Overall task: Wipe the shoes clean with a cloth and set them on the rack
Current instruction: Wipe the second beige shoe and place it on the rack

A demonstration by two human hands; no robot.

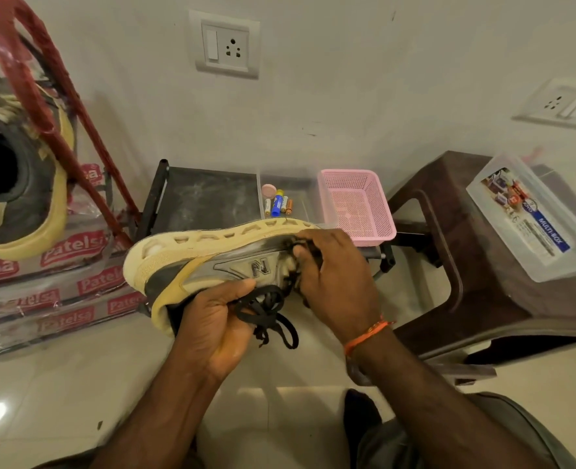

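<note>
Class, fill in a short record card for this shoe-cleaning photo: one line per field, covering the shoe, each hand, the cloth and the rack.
shoe: sneaker held tipped on its side, sole towards the wall
left hand: left hand grips the heel end
right hand: right hand pinches the black laces near the tongue
cloth: none seen
rack: black rack, with batteries beside a pink basket

A pale, glossy tiled floor is observed; a light reflection is noted at its lower left. Stacked plastic-wrapped packs printed "Patelsa" are set on the floor at left, against the wall. A low black rack is placed at the wall, its dusty top shelf bearing a clear tray of batteries and a pink mesh basket, side by side. A brown plastic stool is stood just right of the rack; a clear lidded box labelled "MULTI-BOX" is rested on its seat.
</note>
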